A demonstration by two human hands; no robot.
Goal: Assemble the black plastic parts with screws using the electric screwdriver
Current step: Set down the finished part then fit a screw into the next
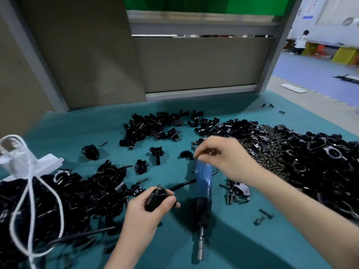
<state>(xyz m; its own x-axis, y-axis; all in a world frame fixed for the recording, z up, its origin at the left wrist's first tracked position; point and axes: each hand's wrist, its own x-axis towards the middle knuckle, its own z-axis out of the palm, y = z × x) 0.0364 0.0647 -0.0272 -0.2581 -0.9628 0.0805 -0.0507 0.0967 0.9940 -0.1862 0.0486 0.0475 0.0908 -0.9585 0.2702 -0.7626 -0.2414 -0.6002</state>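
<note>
**Driver beside the held part**

The black part [155, 200], screw [159, 186] upright in it, is gripped by the left hand [143, 216] near the table's [77, 129] front edge. The electric screwdriver [203, 183] lies just right, bit [200, 247] toward that edge; the right hand [225, 158], pinching a blurred small object [209, 152], is over its far end

The left forearm rises bare from the near edge of the worktop [64, 133], wrist straight. The left hand [149, 208] shows its back to the camera, its fingers and thumb curled round a black plastic part [155, 199] and holding it just above the surface. The right forearm, also bare, comes in from the near right corner and slants toward the middle. The right hand [221, 154] is palm down and raised, knuckles bent, thumb and forefinger tips pressed together on what looks, through the blur, like a screw [210, 152].
</note>
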